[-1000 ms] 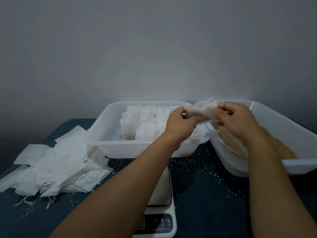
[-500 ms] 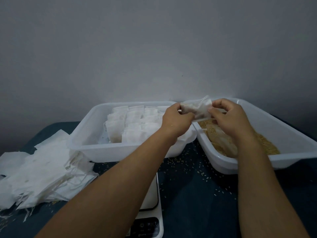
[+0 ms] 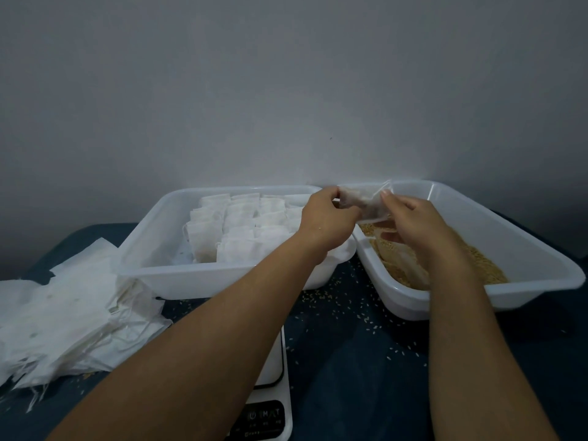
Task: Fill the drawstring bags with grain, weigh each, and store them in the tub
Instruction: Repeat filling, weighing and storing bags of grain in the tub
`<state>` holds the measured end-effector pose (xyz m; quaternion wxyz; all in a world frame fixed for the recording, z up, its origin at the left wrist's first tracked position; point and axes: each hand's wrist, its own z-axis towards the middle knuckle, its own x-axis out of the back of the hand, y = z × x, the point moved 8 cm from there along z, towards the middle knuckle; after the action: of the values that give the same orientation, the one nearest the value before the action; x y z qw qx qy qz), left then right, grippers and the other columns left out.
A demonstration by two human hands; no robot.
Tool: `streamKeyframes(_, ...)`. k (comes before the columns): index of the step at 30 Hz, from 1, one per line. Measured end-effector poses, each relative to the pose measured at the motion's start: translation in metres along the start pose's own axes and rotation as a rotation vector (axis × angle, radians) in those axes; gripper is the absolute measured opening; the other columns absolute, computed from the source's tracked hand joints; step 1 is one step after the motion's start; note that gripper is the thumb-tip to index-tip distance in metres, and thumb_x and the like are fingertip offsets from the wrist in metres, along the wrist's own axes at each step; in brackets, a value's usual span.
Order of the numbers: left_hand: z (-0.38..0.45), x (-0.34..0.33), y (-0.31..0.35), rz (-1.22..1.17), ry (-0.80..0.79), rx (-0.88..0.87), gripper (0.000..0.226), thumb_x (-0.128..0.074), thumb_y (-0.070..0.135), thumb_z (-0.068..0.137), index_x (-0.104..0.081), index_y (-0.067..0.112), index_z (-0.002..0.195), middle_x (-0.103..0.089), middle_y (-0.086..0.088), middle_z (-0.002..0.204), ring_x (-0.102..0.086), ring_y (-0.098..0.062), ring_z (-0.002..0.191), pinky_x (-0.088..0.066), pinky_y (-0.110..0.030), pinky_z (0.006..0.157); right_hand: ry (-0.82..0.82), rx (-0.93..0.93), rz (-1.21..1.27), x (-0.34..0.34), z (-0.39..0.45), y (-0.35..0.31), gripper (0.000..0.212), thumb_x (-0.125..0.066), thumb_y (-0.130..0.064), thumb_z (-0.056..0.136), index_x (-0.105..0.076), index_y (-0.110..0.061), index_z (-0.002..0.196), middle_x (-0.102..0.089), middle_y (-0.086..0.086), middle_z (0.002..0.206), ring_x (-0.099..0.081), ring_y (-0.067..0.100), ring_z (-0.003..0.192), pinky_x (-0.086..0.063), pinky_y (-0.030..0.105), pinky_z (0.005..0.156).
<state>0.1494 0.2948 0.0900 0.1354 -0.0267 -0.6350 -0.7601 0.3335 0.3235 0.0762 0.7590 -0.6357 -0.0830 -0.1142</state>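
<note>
A small white drawstring bag (image 3: 362,201) is held up between both hands, above the gap between the two tubs. My left hand (image 3: 324,222) pinches its left end. My right hand (image 3: 410,218) pinches its right side with thumb and fingers. The left white tub (image 3: 149,237) holds several filled white bags (image 3: 241,230) standing in rows. The right white tub (image 3: 525,249) holds brown grain (image 3: 477,262). A white kitchen scale (image 3: 270,412) sits at the front, partly hidden under my left forearm.
A loose pile of empty white bags (image 3: 63,319) with trailing strings lies on the dark blue table at the left. Spilled grains (image 3: 346,310) are scattered between the tubs and the scale. A grey wall stands close behind the tubs.
Both hands have stayed on the bag, held over the gap between the tubs. The view has shifted, so the pile and tubs sit further left in the frame.
</note>
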Motion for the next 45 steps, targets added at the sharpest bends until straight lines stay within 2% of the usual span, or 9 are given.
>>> streamKeyframes(6,-0.001,0.0,0.001,0.009,0.007,0.0,0.017,-0.067,0.008,0.089,-0.07,0.019,0.102,-0.072,-0.003,0.098,-0.073,-0.027,0.096,-0.059,-0.037,0.075,0.116,0.007,-0.167,0.012,-0.001,0.002,0.05,-0.044,-0.063,0.102,-0.075,-0.026,0.088,-0.077,-0.002,0.091,-0.075,0.022,0.09,-0.06,0.056,0.091)
streamKeyframes(10,-0.002,-0.002,-0.001,0.012,0.002,0.012,0.019,-0.068,0.008,0.089,-0.071,0.018,0.105,-0.073,-0.006,0.101,-0.073,-0.03,0.096,-0.063,-0.048,0.086,0.046,-0.019,-0.083,0.006,-0.003,0.0,0.058,-0.042,-0.073,0.097,-0.078,-0.028,0.092,-0.077,-0.005,0.102,-0.072,0.019,0.099,-0.059,0.052,0.093)
streamKeyframes(15,-0.004,-0.006,0.0,-0.006,-0.017,0.014,0.023,-0.066,0.006,0.088,-0.072,0.021,0.105,-0.075,-0.004,0.099,-0.073,-0.028,0.097,-0.063,-0.045,0.088,0.117,-0.023,-0.231,0.01,-0.005,0.001,0.061,-0.034,-0.073,0.1,-0.069,-0.027,0.081,-0.074,0.004,0.099,-0.07,0.024,0.091,-0.055,0.043,0.083)
streamKeyframes(21,-0.002,-0.007,-0.001,-0.035,-0.016,0.015,0.023,-0.065,0.004,0.086,-0.073,0.022,0.098,-0.074,-0.003,0.096,-0.07,-0.022,0.087,-0.063,-0.048,0.09,0.054,-0.033,-0.082,0.006,-0.006,-0.003,0.072,-0.036,-0.077,0.097,-0.076,-0.018,0.091,-0.074,0.0,0.104,-0.069,0.021,0.102,-0.057,0.052,0.095)
streamKeyframes(24,-0.001,-0.009,-0.003,-0.047,-0.027,0.024,0.024,-0.066,0.004,0.086,-0.072,0.022,0.1,-0.074,-0.003,0.096,-0.071,-0.021,0.085,-0.063,-0.048,0.089,0.094,-0.037,-0.19,0.009,-0.006,0.0,0.066,-0.035,-0.076,0.098,-0.073,-0.023,0.084,-0.073,0.002,0.101,-0.069,0.024,0.098,-0.055,0.045,0.086)
streamKeyframes(28,0.0,-0.009,-0.003,-0.055,-0.026,0.02,0.023,-0.066,0.004,0.086,-0.072,0.023,0.098,-0.074,-0.002,0.094,-0.069,-0.019,0.082,-0.063,-0.045,0.089,0.1,-0.061,-0.143,0.01,-0.005,0.003,0.062,-0.038,-0.073,0.099,-0.075,-0.023,0.092,-0.074,0.0,0.103,-0.069,0.023,0.1,-0.056,0.054,0.098)
streamKeyframes(35,0.001,-0.01,0.003,-0.061,-0.033,-0.007,0.025,-0.068,0.004,0.085,-0.072,0.024,0.099,-0.075,0.002,0.092,-0.069,-0.015,0.081,-0.058,-0.029,0.073,0.129,-0.067,-0.097,0.013,-0.004,0.005,0.06,-0.044,-0.069,0.099,-0.077,-0.021,0.084,-0.075,-0.002,0.097,-0.07,0.02,0.097,-0.057,0.056,0.097)
streamKeyframes(39,0.001,-0.009,0.002,-0.063,-0.026,0.0,0.025,-0.067,0.003,0.086,-0.071,0.024,0.1,-0.074,0.0,0.092,-0.068,-0.016,0.081,-0.059,-0.031,0.075,0.144,-0.024,-0.051,0.015,-0.004,0.001,0.042,-0.051,-0.061,0.1,-0.079,-0.038,0.08,-0.077,-0.004,0.09,-0.073,0.02,0.094,-0.059,0.054,0.093)
streamKeyframes(45,-0.001,-0.011,-0.008,-0.143,-0.029,0.042,0.025,-0.069,0.002,0.085,-0.071,0.02,0.102,-0.072,-0.002,0.091,-0.067,-0.013,0.07,-0.063,-0.034,0.08,0.165,0.059,-0.043,0.015,-0.005,-0.007,0.046,-0.057,-0.054,0.101,-0.073,-0.012,0.087,-0.071,0.003,0.081,-0.067,0.024,0.078,-0.057,0.04,0.076)
